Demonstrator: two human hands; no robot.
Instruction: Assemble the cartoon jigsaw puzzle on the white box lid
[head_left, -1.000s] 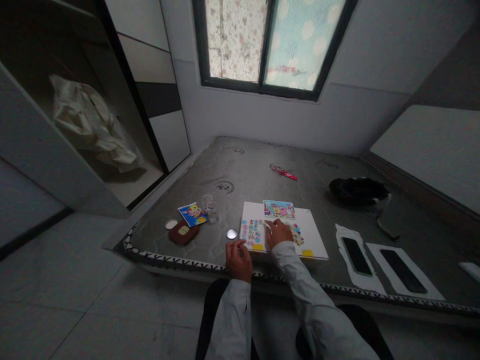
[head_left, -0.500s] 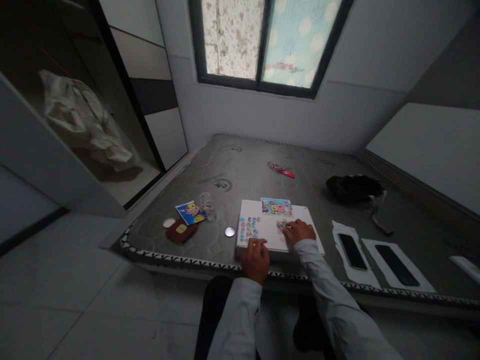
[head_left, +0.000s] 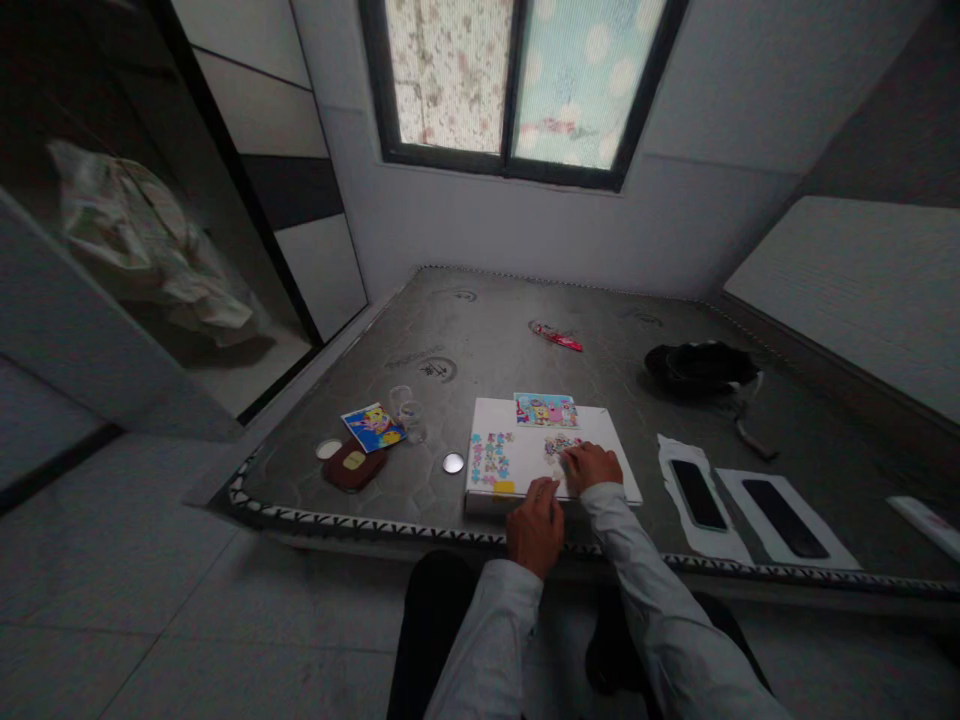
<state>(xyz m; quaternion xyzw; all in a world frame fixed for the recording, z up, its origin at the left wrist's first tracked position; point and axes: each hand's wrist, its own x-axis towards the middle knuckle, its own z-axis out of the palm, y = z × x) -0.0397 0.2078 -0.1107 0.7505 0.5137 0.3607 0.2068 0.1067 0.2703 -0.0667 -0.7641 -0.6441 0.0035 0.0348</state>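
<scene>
A white box [head_left: 525, 460] lies flat near the front edge of the mattress. Small jigsaw pieces [head_left: 491, 458] are laid out in loose rows on its left side. To their right is a small heap of jigsaw pieces [head_left: 559, 445]. My right hand [head_left: 596, 467] is at the near right side of this heap, its fingertips pinched on a jigsaw piece. Over the box's front edge, my left hand [head_left: 535, 525] is closed with curled fingers; what they hold is hidden. A colourful cartoon picture card [head_left: 546, 410] lies at the box's far edge. A yellow patch [head_left: 504, 488] shows at the front edge.
Left of the box are a round silvery disc [head_left: 453, 463], a clear plastic cup [head_left: 412, 420], another cartoon card [head_left: 373, 428] and a brown pouch [head_left: 352, 467]. To the right lie two phones [head_left: 699, 494] on white sheets and a black bag [head_left: 701, 368]. A red wrapper [head_left: 556, 337] lies behind.
My left hand has moved right along the box's front edge, away from the laid-out pieces, uncovering the yellow patch. My right hand stays by the heap. The view has shifted slightly.
</scene>
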